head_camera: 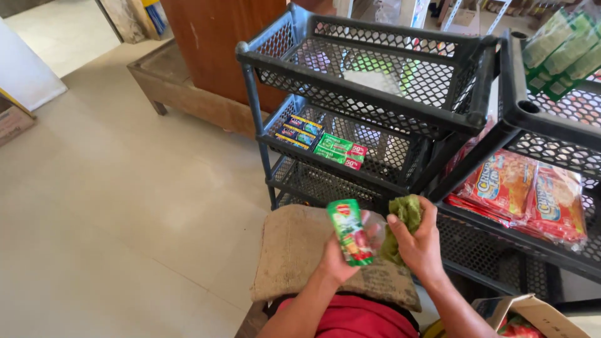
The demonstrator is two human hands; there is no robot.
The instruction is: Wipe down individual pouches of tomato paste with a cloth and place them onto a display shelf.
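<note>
I have the left hand (338, 260) wrapped around a small green and red glossy sachet pouch (350, 231), its grip closed on the lower half so the pouch stands nearly upright, tilted a little left, above a coarse brown burlap sack (294, 250) that lies across my lap. The right hand (418, 244) is bunched on a crumpled green cloth (404, 216), fingers pinched tight into it, and the cloth sits just beside the pouch's right edge, touching or all but touching it. I judge the step in hand to be wiping the pouch down. In front stands a black plastic mesh shelf rack (375, 94); its middle tier carries flat green cartons with red corners (341, 150) and dark blue flat packs (299, 130). A second black rack (551, 119) on the right holds red and orange snack bags (519, 191). As I read it, the next move calls for turning the pouch in the left hand's hold so the cloth can reach its hidden back.
</note>
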